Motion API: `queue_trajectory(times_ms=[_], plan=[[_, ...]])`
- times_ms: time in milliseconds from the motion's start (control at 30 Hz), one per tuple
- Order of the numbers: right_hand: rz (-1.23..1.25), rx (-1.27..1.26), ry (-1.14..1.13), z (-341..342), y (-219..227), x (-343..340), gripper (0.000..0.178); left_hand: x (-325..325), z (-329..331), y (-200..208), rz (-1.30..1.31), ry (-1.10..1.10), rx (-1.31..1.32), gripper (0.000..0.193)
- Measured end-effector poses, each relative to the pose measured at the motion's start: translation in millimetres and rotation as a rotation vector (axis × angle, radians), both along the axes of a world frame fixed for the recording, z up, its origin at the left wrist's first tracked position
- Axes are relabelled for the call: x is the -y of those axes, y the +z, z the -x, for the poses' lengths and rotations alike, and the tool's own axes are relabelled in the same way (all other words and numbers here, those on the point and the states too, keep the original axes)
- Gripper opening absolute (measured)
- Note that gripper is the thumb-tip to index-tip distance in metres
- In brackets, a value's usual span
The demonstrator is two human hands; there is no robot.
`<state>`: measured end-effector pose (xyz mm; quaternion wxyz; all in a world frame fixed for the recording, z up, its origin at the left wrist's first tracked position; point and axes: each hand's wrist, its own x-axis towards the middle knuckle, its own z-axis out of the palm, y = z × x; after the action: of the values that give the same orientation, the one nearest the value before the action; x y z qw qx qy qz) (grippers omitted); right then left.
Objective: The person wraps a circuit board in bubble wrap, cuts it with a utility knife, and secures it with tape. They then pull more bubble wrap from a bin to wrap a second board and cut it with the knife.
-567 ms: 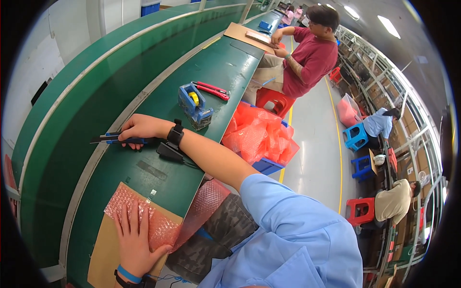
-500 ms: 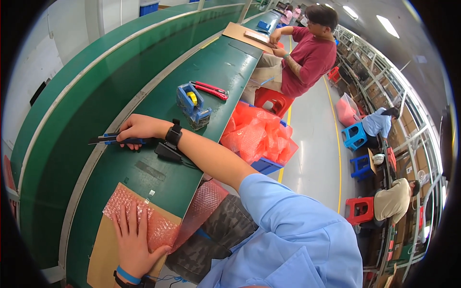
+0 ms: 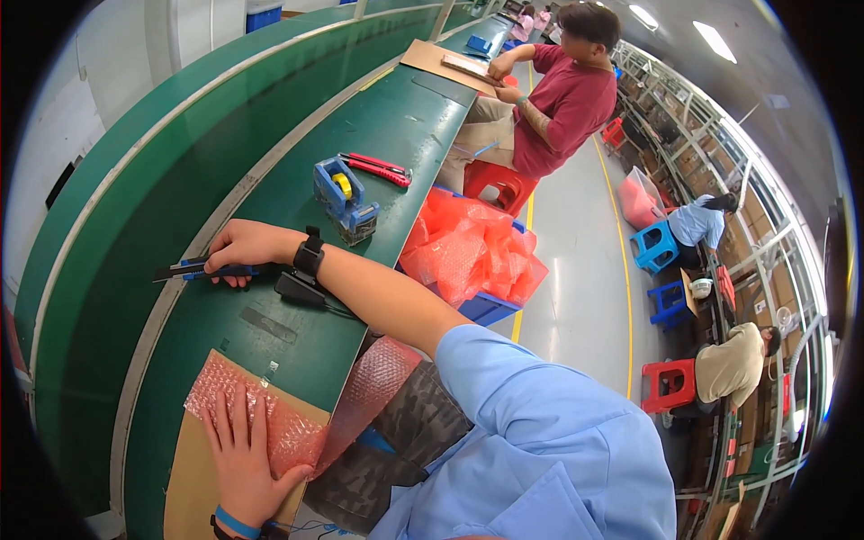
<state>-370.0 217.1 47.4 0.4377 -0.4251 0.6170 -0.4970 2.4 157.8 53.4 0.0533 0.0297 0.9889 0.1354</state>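
Note:
My left hand [image 3: 245, 454] lies flat with its fingers spread on a piece of pink bubble wrap [image 3: 301, 428]. The wrap rests on brown cardboard [image 3: 191, 472] at the near end of the green bench. Farther up, near the bench's left edge, my right hand [image 3: 236, 249] has its fingers closed around a blue and black utility knife [image 3: 193, 269], its dark tip pointing left. Just below my right wrist sits a small black box-shaped device [image 3: 301, 291] with a cable. More bubble wrap [image 3: 373, 382] hangs over the bench edge by my lap.
A blue tape dispenser [image 3: 345, 205] with yellow tape and red utility knives [image 3: 378, 168] lie farther along the green bench [image 3: 297, 193]. Right of the bench, a blue bin [image 3: 486, 309] overflows with pink bubble wrap. A co-worker [image 3: 571, 99] sits at the far bench by cardboard.
The whole view has shifted slightly, so the scene sits a little farther left. Both hands keep their places, the left on the bubble wrap and the right on the utility knife.

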Motion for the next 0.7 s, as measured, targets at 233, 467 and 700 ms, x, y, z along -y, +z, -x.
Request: queue_trajectory(times_ms=[233, 467, 700], plan=[[0.007, 0.005, -0.010, 0.8, 0.7, 0.0, 0.027, -0.3, -0.1, 0.3, -0.003, -0.008, -0.009, 0.123], [0.005, 0.006, -0.009, -0.7, 1.4, 0.0, 0.027, -1.3, 1.3, 4.8, -0.035, 0.003, -0.013, 0.123], [0.005, 0.007, -0.010, 0.7, 1.3, 1.9, 0.027, -1.2, 0.8, 2.5, -0.024, -0.004, -0.027, 0.123]])
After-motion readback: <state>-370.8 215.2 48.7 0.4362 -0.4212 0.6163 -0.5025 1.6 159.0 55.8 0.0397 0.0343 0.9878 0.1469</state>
